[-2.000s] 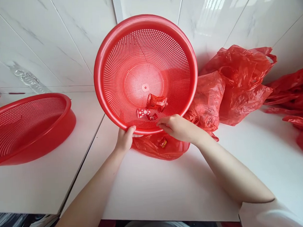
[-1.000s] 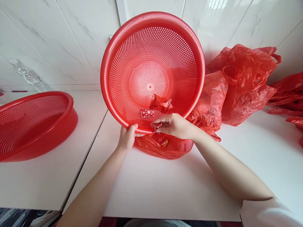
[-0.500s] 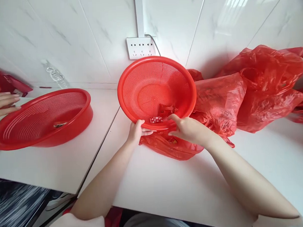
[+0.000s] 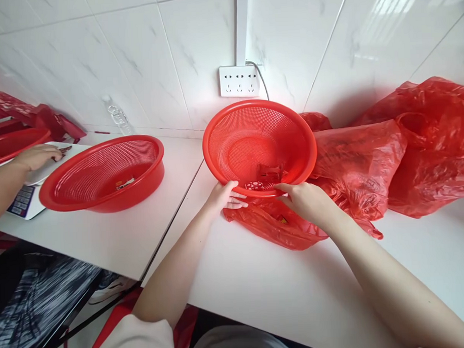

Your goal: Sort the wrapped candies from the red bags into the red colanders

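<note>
A round red plastic mesh basket [image 4: 254, 143] is tilted toward me, its near rim raised between my hands. My left hand [image 4: 225, 197] grips the rim at the near left, thumb on top and fingers beneath. At the near right, my right hand [image 4: 303, 197] pinches the same rim. Inside, low against the near wall, lie a white-dotted red packet [image 4: 254, 185] and a dark red wrapped packet [image 4: 269, 172]. Under the basket spreads a thin red plastic bag [image 4: 279, 230], with a small yellow-marked item showing through it.
Stuffed red plastic bags [image 4: 361, 159] stand to the right. On the left are another red basket [image 4: 103, 199] with a small packet in it, a scale [image 4: 33, 204] and another person's hand [image 4: 41, 156]. A clear bottle [image 4: 118, 117] and a power socket [image 4: 239, 81] are at the wall.
My right hand has gone from a loose, pointing pose to gripping the rim. My view has swung left. The other person's hand has moved from the left basket's rim to over the scale.
</note>
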Motion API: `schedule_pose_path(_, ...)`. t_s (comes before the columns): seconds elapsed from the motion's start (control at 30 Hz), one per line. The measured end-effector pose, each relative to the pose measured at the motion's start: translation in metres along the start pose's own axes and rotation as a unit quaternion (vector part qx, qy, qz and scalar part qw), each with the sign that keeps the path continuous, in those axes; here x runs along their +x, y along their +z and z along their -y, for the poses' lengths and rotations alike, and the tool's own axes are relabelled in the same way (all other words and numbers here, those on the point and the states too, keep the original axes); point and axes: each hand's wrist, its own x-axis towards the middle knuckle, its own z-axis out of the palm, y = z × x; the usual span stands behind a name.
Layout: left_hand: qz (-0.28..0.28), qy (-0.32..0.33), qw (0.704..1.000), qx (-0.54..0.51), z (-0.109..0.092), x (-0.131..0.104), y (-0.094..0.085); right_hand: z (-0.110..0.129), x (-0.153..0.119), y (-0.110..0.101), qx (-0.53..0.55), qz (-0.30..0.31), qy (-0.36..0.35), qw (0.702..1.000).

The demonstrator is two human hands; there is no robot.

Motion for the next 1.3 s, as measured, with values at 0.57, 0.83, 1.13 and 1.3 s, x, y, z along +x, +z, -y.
schedule_pose_path(0.57, -0.059, 0.091, 0.994, 0.017, -0.004, 0.000, -0.009, -0.006, 0.013, -0.009, 0.140, 0.013, -0.004, 0.990)
schedule_pose_path(0.83, -0.069, 0.086, 0.993, 0.036, -0.007, 0.001, -0.009, -0.019, 0.070, 0.045, 0.049, -0.028, 0.089, 0.994)
schedule_pose_path(1.13, -0.066, 0.076, 0.994, 0.031, -0.001, 0.008, -0.014, -0.026, 0.068, 0.031, 0.666, -0.037, 0.095, 0.739)
schedule_pose_path(1.3, -0.069, 0.058, 0.996, 0.008, 0.000, 0.011, -0.017, -0.022, 0.061, 0.014, 0.810, -0.005, 0.085, 0.580)
